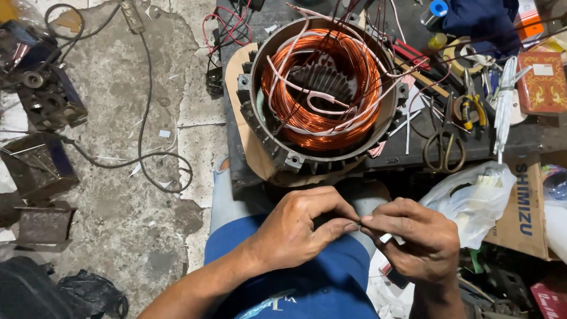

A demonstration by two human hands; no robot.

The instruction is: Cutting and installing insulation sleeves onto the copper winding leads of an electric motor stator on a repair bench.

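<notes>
Left hand (298, 227) & right hand (416, 239): fingers pinch a thin wire (352, 223) between them, below motor stator w/ copper windings (322, 88) on tabletop (525, 139).

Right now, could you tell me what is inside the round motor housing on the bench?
Inside the motor housing sit copper windings looped with white sleeved leads around grey core teeth. The slots under the coils are covered.

Motor stator (319, 88) just beyond hands.

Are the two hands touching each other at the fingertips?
Touching. The head view shows the left hand and right hand meeting fingertip to fingertip, no gap visible.
</notes>
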